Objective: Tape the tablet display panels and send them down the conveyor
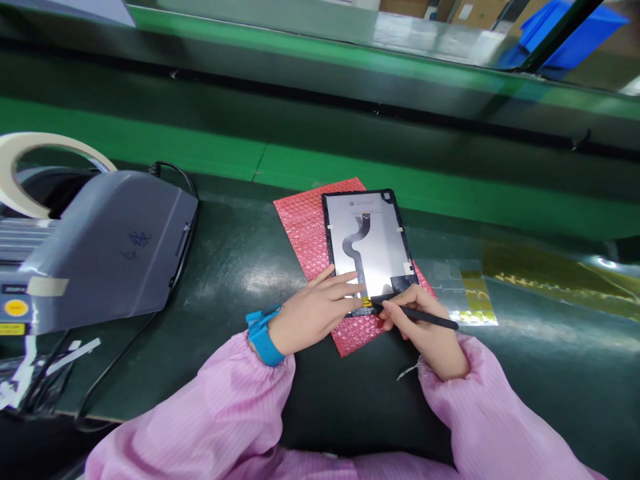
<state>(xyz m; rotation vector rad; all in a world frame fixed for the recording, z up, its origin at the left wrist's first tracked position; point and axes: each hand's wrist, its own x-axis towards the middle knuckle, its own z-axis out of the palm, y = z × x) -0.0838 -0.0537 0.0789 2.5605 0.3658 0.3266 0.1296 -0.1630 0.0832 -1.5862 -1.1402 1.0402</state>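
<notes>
A dark green workbench (235,253), seen from the worker's head. At far left stands a grey tape dispenser (115,247) with a cream ring (55,139) on top and a black cable (120,357) trailing past its front. Next comes the left hand (320,307), wearing a blue wrist strap (265,340), its fingers released and spread flat over the lower left of a tablet display panel (387,247). The panel lies at mid-bench, back side up, on red bubble wrap (303,217) set askew beneath it. A dark ribbon cable (350,245) snakes down the silver back (an S-bend, roughly) to yellow tape (368,302) at the lower edge. There, the right hand (417,313) grasps a slim black tool (433,318) like a pen, its tip near the tape. Farther right lie a clear sheet bearing amber tape pieces (477,297) and a long amber film strip (565,270).
</notes>
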